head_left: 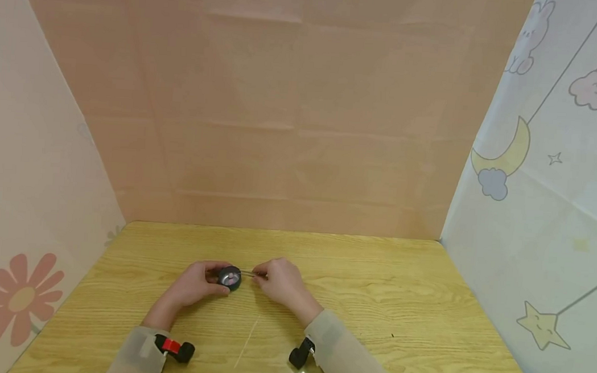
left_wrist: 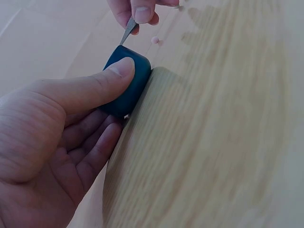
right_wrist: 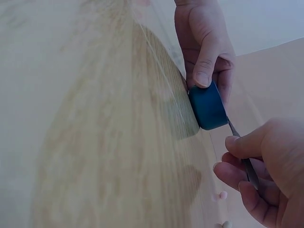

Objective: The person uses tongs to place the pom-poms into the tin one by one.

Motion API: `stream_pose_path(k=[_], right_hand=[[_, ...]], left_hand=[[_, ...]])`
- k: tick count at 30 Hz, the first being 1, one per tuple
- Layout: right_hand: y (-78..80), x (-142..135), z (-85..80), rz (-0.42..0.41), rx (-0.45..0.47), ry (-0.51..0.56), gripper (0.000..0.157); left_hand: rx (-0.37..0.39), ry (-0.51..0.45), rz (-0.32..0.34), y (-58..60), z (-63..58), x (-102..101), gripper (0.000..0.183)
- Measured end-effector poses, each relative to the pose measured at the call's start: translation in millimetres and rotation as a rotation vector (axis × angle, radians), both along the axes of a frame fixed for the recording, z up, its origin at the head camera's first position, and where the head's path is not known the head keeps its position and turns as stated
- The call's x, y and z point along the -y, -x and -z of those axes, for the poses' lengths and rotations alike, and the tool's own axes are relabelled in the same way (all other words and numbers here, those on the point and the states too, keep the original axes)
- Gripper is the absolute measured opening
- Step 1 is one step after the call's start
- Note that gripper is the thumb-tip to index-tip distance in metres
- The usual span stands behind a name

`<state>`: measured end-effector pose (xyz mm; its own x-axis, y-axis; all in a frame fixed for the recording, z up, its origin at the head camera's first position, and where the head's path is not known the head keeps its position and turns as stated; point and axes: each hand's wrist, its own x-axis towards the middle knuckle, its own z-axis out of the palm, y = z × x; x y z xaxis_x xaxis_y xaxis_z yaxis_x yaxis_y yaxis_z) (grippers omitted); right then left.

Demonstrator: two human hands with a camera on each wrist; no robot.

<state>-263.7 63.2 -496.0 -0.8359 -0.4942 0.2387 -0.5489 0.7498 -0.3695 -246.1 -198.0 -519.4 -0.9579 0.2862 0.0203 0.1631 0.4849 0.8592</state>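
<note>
Wood-grain tabletop (head_left: 373,305) carries one round blue container (right_wrist: 207,109), gripped by the left hand (head_left: 196,286); the right hand (head_left: 281,283) pinches one pair of tweezers (right_wrist: 250,174) at its rim. Only the head view shows pink contents (head_left: 230,281); the wrist views, two small beads (right_wrist: 222,195) outside.

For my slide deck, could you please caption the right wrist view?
The left hand holds a round blue container on a wood-grain tabletop while the right hand grips metal tweezers at its edge.

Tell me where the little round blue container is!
In the head view, the blue container is left of the picture's middle, gripped by the left hand. The metal tweezers, pinched by the right hand, reach its right side.
</note>
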Motion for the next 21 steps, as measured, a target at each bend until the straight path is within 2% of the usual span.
stream_pose_path(k=[10,21], right_hand=[[-3.3,-7.9,-1.2,0.006,0.009,0.035,0.014],[-7.0,-41.3,-2.2,0.057,0.021,0.068,0.014]], left_hand=[[-0.002,-0.001,-0.004,-0.1,0.9,0.6,0.06],[0.002,0.014,-0.011,-0.4,-0.2,0.1,0.06]])
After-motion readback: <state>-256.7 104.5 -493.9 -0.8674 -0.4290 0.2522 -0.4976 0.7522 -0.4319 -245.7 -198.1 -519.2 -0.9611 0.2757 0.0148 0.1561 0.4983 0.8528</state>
